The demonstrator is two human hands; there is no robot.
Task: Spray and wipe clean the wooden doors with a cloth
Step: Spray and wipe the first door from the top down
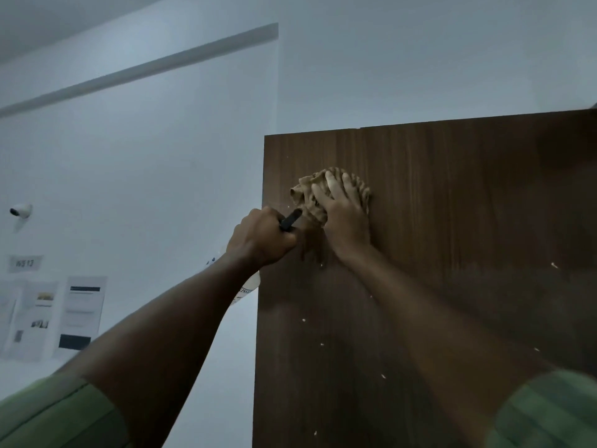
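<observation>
A dark brown wooden door (pixel 452 253) fills the right half of the view, with small white specks on its surface. A crumpled tan cloth (pixel 307 192) lies against the door near its upper left corner. My right hand (pixel 342 211) presses the cloth flat on the wood with fingers spread. Just left of it, my left hand (pixel 261 237) grips a spray bottle (pixel 248 286) by its neck. The black nozzle (pixel 290 219) points at the door. Most of the white bottle is hidden behind my hand and forearm.
A pale wall stretches to the left of the door. On it hang several printed sheets (pixel 48 318), a small label (pixel 24 263) and a white camera (pixel 21 211). The door's left edge (pixel 261 286) stands free of the wall.
</observation>
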